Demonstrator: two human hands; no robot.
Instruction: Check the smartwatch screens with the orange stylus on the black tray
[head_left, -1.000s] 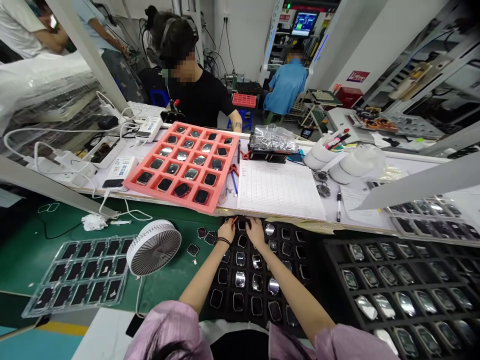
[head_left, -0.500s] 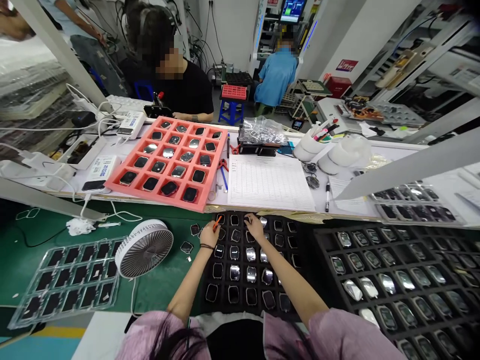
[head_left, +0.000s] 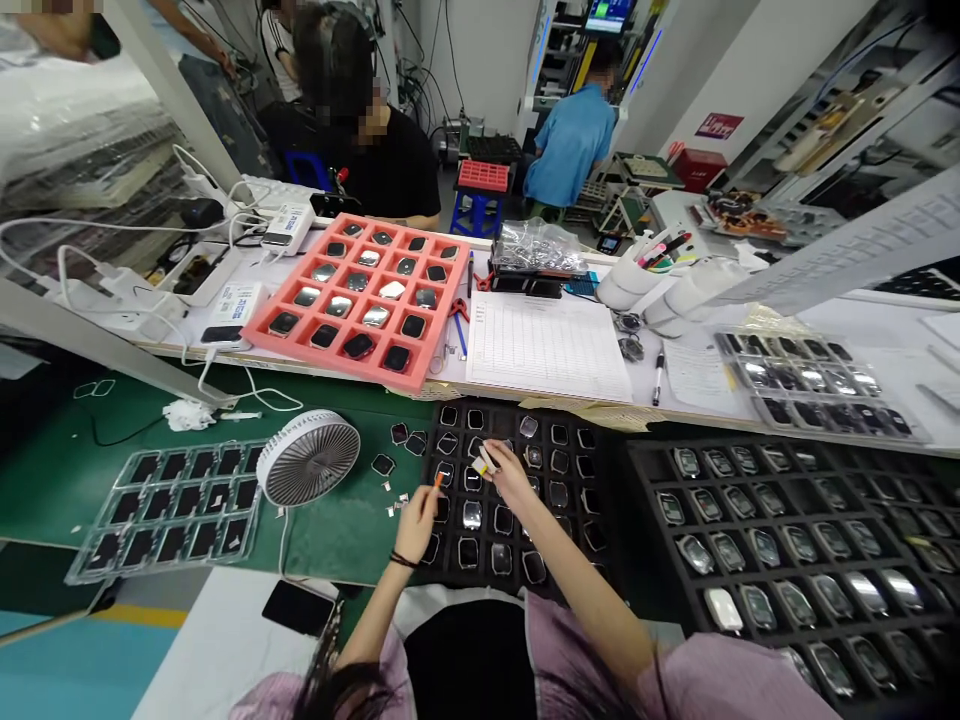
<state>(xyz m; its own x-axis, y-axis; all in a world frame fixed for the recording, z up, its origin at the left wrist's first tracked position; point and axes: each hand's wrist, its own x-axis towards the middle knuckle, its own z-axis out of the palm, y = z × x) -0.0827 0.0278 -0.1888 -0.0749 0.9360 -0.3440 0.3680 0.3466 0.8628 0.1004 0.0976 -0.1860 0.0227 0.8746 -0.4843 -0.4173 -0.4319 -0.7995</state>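
Bench layout, all placed from the black compartment tray [head_left: 609,520] directly before the person. Beyond it, a white workbench [head_left: 915,330] runs across, carrying a pink foam tray [head_left: 420,378] up and to the left, with a ruled paper log sheet [head_left: 547,345] straight ahead. A larger black foam tray [head_left: 637,480] lies just right of the compartment tray. Left of it, a green mat [head_left: 337,540] bears a clear blister tray [head_left: 97,515] and a white desk fan [head_left: 308,458] with a ribbed plastic grille.

State of the trays: all cells of the pink tray hold rounded-rectangular, watch-shaped units. The larger black tray appears fully loaded with glossy units. The compartment tray has units in most cells, some dark, some mirror-bright; whether any cell is unfilled cannot be told beneath the arms. Many blister pockets show dark faces, some with a small pale scrap.

Grip: the left hand [head_left: 415,525] is at the tray's left edge, fingers in a narrow pinch on a slim orange stick [head_left: 437,480]. The right hand [head_left: 510,475], over the tray's middle, pinches a small pale piece [head_left: 484,461] narrowly. Loose dark frames [head_left: 405,435] and tiny metal bits [head_left: 394,505] lie on the mat just left of the tray.
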